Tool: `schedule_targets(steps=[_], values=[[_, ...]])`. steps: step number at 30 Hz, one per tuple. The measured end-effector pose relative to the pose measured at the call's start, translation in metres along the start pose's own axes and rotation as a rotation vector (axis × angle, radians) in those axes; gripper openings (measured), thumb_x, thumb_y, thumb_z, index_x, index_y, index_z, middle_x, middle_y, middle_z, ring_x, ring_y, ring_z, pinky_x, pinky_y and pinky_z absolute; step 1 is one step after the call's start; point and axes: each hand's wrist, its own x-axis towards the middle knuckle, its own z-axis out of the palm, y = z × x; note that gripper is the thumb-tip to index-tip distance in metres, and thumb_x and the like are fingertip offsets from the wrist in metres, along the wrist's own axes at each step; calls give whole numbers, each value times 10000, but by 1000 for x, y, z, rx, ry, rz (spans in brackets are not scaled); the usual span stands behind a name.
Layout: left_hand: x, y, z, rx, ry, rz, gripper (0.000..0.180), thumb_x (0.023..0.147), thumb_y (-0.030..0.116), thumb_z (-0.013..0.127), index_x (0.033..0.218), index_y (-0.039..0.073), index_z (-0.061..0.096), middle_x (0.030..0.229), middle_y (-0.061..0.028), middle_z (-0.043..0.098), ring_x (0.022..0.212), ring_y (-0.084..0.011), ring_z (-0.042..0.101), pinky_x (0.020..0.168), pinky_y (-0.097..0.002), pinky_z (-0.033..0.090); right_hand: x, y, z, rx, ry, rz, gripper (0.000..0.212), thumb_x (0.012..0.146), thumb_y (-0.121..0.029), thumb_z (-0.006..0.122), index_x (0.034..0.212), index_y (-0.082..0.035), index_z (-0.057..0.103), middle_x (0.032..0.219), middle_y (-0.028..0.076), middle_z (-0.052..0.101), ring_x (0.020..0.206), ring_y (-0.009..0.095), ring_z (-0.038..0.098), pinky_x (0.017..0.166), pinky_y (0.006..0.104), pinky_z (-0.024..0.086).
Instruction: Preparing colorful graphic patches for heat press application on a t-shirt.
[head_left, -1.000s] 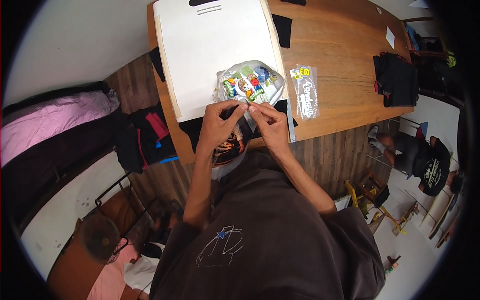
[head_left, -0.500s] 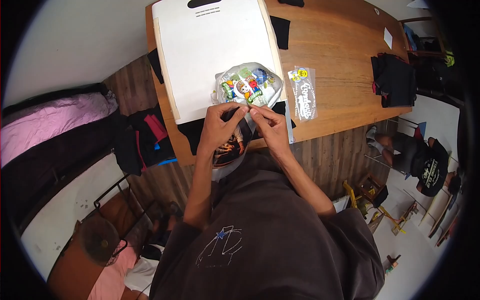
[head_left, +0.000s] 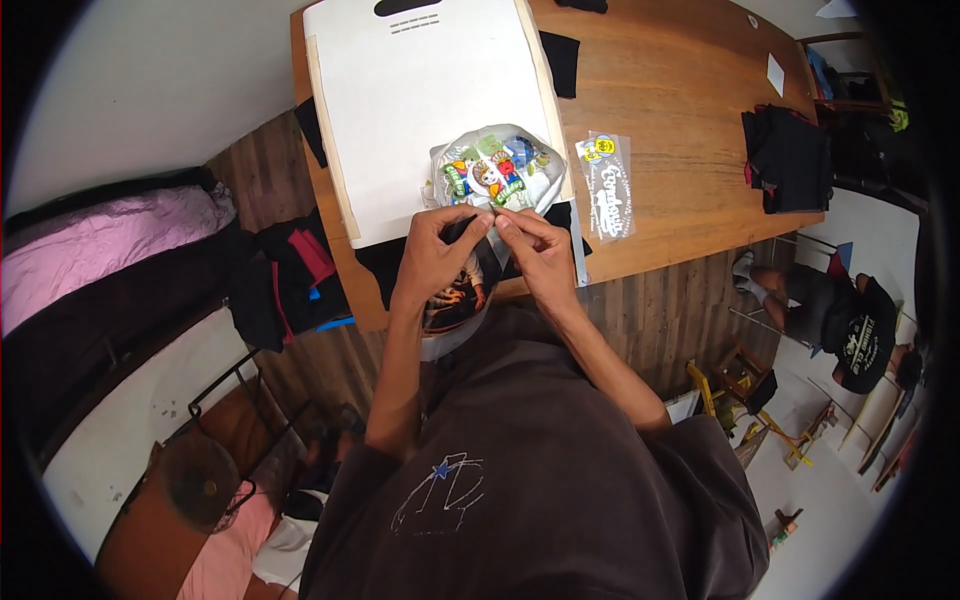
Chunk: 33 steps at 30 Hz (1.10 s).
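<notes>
Clear plastic sheet [head_left: 500, 178] with a colourful print is held up over the near end of the white board [head_left: 430, 90] on the wooden table [head_left: 680, 90]. The left hand [head_left: 437, 252] and right hand [head_left: 545, 254] pinch its near edge, thumbs and forefingers closed together, fingertips nearly meeting. A flat printed film [head_left: 607, 190] lies to the board's right.
</notes>
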Motion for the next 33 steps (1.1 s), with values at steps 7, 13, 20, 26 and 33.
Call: schedule_targets(steps=[7, 13, 20, 26, 33], values=[[1, -7, -1, 3, 14, 31, 237, 938, 184, 684, 948, -52, 702, 724, -8, 654, 699, -37, 525, 627, -234, 432, 0, 6, -1, -18, 2, -28, 209, 933, -68, 678, 1109, 42, 704, 847, -50, 574, 631, -37, 391, 526, 158, 260], [2, -8, -1, 13, 6, 5, 236, 939, 183, 682, 945, -52, 701, 712, 1, 641, 692, -34, 514, 618, -232, 423, 0, 6, -1, 6, 13, 1, 220, 934, -77, 679, 1115, 46, 701, 854, -44, 581, 649, -31, 415, 541, 151, 275], [3, -13, -1, 12, -33, -10, 238, 940, 181, 673, 965, -54, 700, 728, -15, 659, 705, -42, 535, 637, -238, 439, -1, 6, -4, 44, 17, 74, 228, 932, -82, 682, 1123, 41, 701, 861, -47, 579, 653, -33, 427, 539, 153, 280], [6, -15, -5, 5, -102, -33, 235, 946, 170, 652, 991, -57, 696, 799, -58, 701, 774, -61, 585, 707, -255, 473, 2, 6, -9, 65, -20, 185, 247, 933, -93, 682, 1144, 34, 695, 868, -53, 567, 614, -33, 421, 501, 169, 268], [8, -18, -4, -15, -91, -9, 235, 944, 167, 653, 993, -59, 697, 816, -69, 709, 787, -63, 593, 718, -254, 476, 2, 8, -4, 75, 10, 128, 243, 940, -94, 673, 1143, 36, 694, 865, -57, 569, 605, -32, 412, 498, 168, 263]])
